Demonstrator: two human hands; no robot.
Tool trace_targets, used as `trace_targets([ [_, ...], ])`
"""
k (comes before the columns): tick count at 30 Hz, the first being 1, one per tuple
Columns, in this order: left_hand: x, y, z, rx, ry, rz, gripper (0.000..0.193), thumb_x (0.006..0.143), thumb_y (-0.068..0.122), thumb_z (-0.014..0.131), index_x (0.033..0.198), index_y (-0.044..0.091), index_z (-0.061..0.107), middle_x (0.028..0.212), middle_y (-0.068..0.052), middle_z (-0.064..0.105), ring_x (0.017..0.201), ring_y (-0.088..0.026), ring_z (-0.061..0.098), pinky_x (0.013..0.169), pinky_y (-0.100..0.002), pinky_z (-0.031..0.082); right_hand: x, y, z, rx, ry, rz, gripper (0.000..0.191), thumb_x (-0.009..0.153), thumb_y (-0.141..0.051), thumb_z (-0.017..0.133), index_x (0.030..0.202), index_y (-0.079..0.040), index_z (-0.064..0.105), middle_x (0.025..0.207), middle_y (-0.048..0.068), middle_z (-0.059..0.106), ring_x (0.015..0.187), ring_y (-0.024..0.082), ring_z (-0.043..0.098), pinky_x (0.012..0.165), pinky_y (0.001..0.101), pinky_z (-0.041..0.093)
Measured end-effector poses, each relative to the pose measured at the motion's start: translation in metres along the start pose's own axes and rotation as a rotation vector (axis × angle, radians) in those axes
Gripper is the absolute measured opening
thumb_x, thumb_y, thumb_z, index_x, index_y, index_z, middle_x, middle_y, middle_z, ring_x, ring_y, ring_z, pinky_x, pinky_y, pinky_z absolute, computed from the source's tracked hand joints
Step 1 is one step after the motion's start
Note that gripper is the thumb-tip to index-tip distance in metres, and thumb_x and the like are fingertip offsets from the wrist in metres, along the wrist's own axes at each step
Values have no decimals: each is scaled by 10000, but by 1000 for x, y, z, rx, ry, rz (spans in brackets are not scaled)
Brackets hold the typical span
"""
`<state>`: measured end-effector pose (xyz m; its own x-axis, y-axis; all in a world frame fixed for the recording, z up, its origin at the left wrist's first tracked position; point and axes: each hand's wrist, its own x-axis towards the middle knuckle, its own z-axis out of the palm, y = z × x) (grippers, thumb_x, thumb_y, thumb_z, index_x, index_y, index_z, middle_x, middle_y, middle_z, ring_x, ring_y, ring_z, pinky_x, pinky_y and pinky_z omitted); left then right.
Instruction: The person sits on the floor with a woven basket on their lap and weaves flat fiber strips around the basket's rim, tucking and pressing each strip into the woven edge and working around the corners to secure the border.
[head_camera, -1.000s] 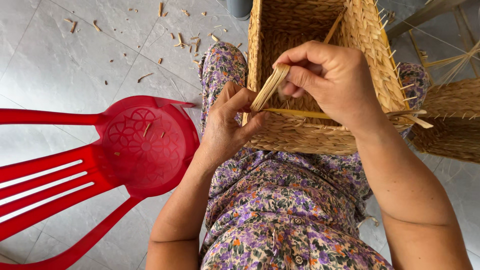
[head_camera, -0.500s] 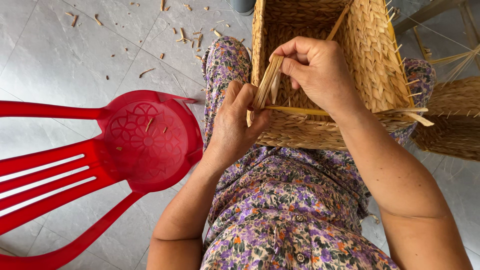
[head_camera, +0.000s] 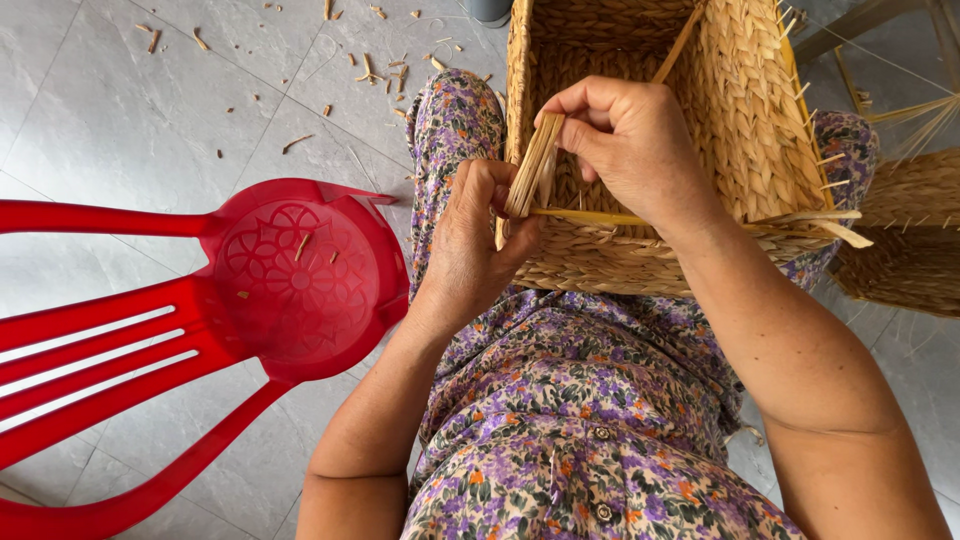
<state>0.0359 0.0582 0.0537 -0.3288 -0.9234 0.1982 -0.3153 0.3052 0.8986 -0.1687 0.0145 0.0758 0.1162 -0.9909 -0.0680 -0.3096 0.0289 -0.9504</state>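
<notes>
against the earlier frames the view sits slightly lower and closer; the basket (head_camera: 640, 150) has moved little on the lap. the flat strand (head_camera: 534, 165) has gone from slanting to nearly upright, and the right hand (head_camera: 630, 150) has shifted toward the left along the near rim.

right hand: fingers curled, thumb and forefinger pinched on the top end of the strand. it is grasping the strand, not released.

left hand (head_camera: 480, 235): partly closed, thumb and fingers pressed against the lower end of the strand and the outer corner of the basket. the strand is gripped between both hands at the basket's near left corner.

basket: rectangular, woven of thick braided straw-coloured fibre, rough and ribbed, resting on the person's lap against the floral dress (head_camera: 570, 420). a thin yellow cane (head_camera: 700, 220) lies along the near rim, and short cut ends stick out on the right side.

surroundings: a red plastic chair (head_camera: 250, 310), glossy, with an openwork round pattern and slatted back, lies tipped on the grey tiled floor (head_camera: 120, 110) to the left. bits of cut fibre (head_camera: 370, 60) are scattered on the tiles and the chair. a second woven piece (head_camera: 900, 240) sits at the right edge.
</notes>
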Motion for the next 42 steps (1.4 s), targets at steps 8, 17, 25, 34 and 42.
trace_targets([
  [8, -1, -7, 1, -21, 9, 10, 431, 846, 39, 782, 1195, 46, 529, 1004, -93, 535, 910, -218, 569, 859, -348, 500, 3, 2, 1, -7, -26, 55, 110, 1008, -41, 661, 1089, -15, 730, 822, 9, 735, 565, 12, 549, 488, 182, 455],
  [17, 1, -6, -10, -107, -36, 100, 432, 891, 8, 796, 1226, 19, 523, 1137, -109, 616, 1000, -188, 623, 920, -330, 538, 2, 10, 4, 12, -123, 155, 115, 998, -94, 680, 1070, -19, 729, 803, 26, 743, 552, 31, 558, 498, 205, 455],
  [25, 28, 2, -49, -61, -218, 123, 156, 911, -10, 786, 1053, 21, 729, 961, -57, 698, 876, -157, 705, 770, -287, 570, -29, -12, 3, -176, -88, -98, 248, 980, -90, 699, 1219, -23, 695, 1017, 47, 772, 883, 135, 742, 776, 278, 598],
  [34, 36, 10, -39, -72, -189, 112, 104, 942, 37, 771, 1037, 10, 740, 918, -62, 669, 828, -167, 676, 733, -305, 550, -93, 3, 25, -604, 346, -560, 347, 961, -97, 801, 1253, -151, 620, 1316, 73, 576, 1249, 247, 559, 1108, 444, 432],
  [42, 28, 13, -30, -28, -130, 108, 103, 982, 70, 746, 1043, 14, 686, 918, -67, 682, 843, -166, 688, 752, -310, 553, -82, 9, 43, -635, 441, -764, 194, 894, -211, 876, 1010, -211, 720, 1192, 5, 627, 1152, 214, 542, 1058, 447, 414],
])
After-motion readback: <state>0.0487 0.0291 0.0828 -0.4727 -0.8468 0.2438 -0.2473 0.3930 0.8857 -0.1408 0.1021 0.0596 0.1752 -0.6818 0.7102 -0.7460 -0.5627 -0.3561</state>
